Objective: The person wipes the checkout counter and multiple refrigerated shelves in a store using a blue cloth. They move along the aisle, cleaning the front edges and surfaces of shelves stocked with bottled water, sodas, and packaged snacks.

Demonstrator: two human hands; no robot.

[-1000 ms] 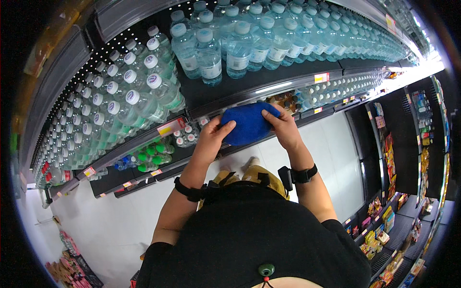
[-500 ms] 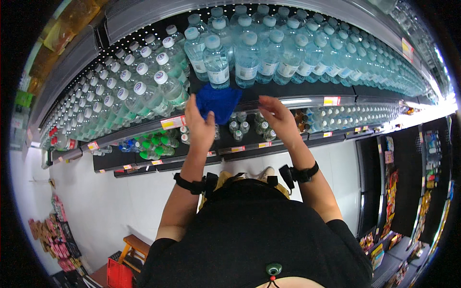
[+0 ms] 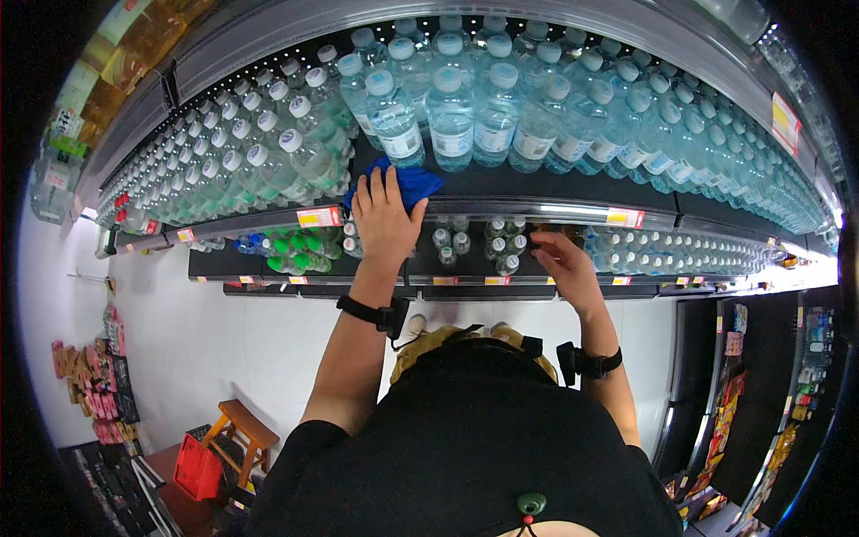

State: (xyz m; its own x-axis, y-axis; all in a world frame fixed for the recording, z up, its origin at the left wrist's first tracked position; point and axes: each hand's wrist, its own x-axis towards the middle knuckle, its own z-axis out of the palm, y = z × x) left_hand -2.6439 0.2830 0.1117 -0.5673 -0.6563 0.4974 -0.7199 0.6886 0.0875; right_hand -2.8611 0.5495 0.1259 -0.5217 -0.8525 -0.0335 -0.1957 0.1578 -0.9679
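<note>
Upper centre of the frame, the left hand (image 3: 386, 217) lies flat with its fingers spread on a blue cloth (image 3: 410, 183), pressing it onto the dark shelf (image 3: 501, 186) just in front of the rows of clear water bottles (image 3: 452, 112). The palm covers most of the cloth; a bunched blue edge shows above and to the right of the fingertips. It is a flat press, not a closed grasp.

Right of centre and a little lower, the right hand (image 3: 564, 267) sits loosely curled at the front edge of the lower shelf (image 3: 465, 288), fingers bent near the small white-capped bottles (image 3: 501, 251). Whether it touches the rail or pinches anything cannot be told; nothing shows in it.

Both wrists wear black bands. Green-capped bottles (image 3: 300, 253) sit left of the left forearm on the lower shelf. Yellow price tags (image 3: 319, 217) mark the shelf rail. At lower left, a wooden stool (image 3: 243, 432) stands beside a red basket (image 3: 198, 467).
</note>
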